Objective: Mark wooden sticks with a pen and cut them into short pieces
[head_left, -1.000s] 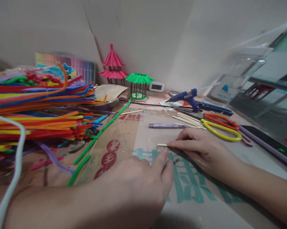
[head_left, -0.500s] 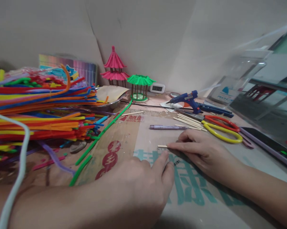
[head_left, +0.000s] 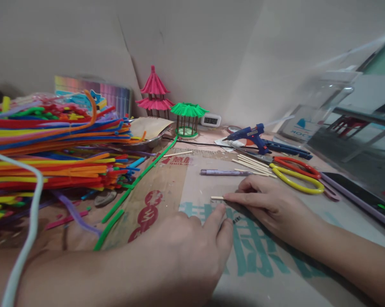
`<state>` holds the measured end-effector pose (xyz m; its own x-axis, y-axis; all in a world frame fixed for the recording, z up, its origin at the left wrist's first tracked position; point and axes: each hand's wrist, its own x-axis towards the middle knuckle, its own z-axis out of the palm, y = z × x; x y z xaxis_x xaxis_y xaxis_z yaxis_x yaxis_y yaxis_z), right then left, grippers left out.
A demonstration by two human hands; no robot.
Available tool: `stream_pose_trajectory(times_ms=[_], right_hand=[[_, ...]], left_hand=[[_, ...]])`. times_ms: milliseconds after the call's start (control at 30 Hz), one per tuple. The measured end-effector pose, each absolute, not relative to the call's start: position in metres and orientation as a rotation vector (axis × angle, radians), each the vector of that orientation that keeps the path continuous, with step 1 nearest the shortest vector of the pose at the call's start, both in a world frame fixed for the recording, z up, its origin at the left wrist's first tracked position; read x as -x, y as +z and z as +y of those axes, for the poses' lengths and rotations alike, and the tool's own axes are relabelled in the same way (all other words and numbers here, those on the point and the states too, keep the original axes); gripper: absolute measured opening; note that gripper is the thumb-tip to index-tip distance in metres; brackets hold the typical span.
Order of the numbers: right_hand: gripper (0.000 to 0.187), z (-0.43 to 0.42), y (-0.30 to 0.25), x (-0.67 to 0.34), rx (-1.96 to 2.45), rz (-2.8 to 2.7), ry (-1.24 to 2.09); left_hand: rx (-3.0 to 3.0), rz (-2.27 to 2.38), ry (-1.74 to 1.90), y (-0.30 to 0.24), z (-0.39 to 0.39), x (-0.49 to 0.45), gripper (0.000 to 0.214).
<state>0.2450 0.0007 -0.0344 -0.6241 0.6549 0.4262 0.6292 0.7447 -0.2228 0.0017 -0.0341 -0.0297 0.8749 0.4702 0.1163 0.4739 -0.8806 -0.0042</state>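
Two bare hands: both are brought close together over the pale printed sheet (head_left: 199, 183), fingertips near one another.
Short stick: one thin pale stick (head_left: 217, 198) is seen just beyond the left fingertips, laid crosswise, its left end free and its right end covered by the right fingers; whether the sheet is touched by it cannot be told.
Right hand: the stick's end is pinched in the fingertips of the right hand (head_left: 266, 198), the remaining fingers being curled in.
Left hand: the index finger of the left hand (head_left: 182, 251) is pointed toward the stick, with the thumb set beside it; whether anything is gripped or pressed beneath cannot be told.
Fine marks: a small dark patch (head_left: 236, 218) is shown beside the left fingertips; a clear ruler may be held there, though this cannot be confirmed.
Change: almost none is shown over the last second; pinch and stick are kept in place, while the whole view has been shifted slightly.
Meaning: the work is judged to be at a steady hold, the stick being neither carried nor released.
Spare sticks: a loose bundle of sticks (head_left: 252, 164) is laid beyond the right hand, near the purple pen (head_left: 223, 172) and the scissors (head_left: 285, 183).
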Motion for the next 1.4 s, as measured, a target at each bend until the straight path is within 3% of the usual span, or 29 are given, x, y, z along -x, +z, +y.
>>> stream_pose_trajectory(times_ms=[200, 667, 1400], right_hand=[[0.026, 0.000, -0.034, -0.244, 0.956, -2.456, 0.054], [0.026, -0.001, -0.033, -0.241, 0.960, -2.439, 0.069], [0.029, 0.000, -0.033, -0.241, 0.968, -2.431, 0.091]], left_hand=[[3.014, -0.706, -0.169, -0.030, -0.032, -0.002, 0.044], [2.996, -0.725, -0.123, -0.027, -0.032, -0.001, 0.055], [3.042, -0.821, -0.126, -0.005, -0.022, 0.001, 0.045]])
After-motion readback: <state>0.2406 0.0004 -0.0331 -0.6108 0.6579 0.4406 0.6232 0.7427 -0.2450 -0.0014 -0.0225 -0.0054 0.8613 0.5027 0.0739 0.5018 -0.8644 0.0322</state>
